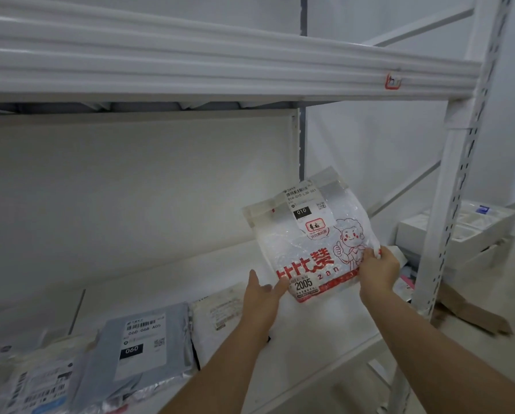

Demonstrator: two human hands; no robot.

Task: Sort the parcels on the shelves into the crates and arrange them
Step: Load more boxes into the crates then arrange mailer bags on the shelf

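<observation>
While we stand close to the white metal shelving unit (447, 204), its white shelf board (319, 327) runs from the lower left to the right upright, with a white back panel behind it and a ribbed white beam (220, 70) across the top. We hold a clear plastic parcel bag printed with red characters and a cartoon figure (313, 243) up above the shelf's right end, tilted, its white shipping label marked 010 toward the top. Our right hand (378, 270) pinches the bag's right edge with curled fingers and thumb. Our left hand (263, 297) is at the bag's lower left corner, thumb against the printed face and fingers out straight; we cannot tell whether they reach behind it.

Along the shelf's front edge to the left lies a grey plastic mailer with a label marked 060 (142, 348), overlapping a pale flat mailer (223, 312) on its right. Further parcels with barcode labels (38, 383) crowd the left end. Bare board shows under the held bag up to the right upright. Beyond that upright, white boxes (459, 231) and brown cardboard (471, 315) sit on the floor.
</observation>
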